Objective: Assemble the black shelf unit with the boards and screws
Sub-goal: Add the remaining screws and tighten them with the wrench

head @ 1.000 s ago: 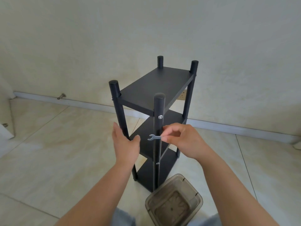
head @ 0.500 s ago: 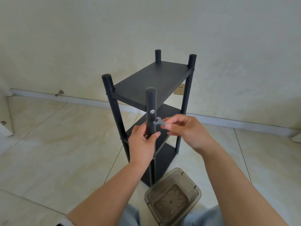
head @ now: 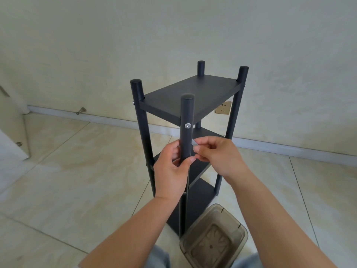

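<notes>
Black shelf unit (head: 190, 93) stands upright on the tiled floor (head: 77, 171) near the wall; left hand (head: 171, 171) grips its near post (head: 186, 132), fingers curled round it below a silver screw (head: 187, 125); right hand (head: 218, 157) beside the post pinches a small pale object, too blurred to identify; smoky plastic bin (head: 214, 238) touches the shelf base; wall socket (head: 223, 110) sits behind.

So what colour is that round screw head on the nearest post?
Shiny silver round screw head, clearest in the head view.
</notes>
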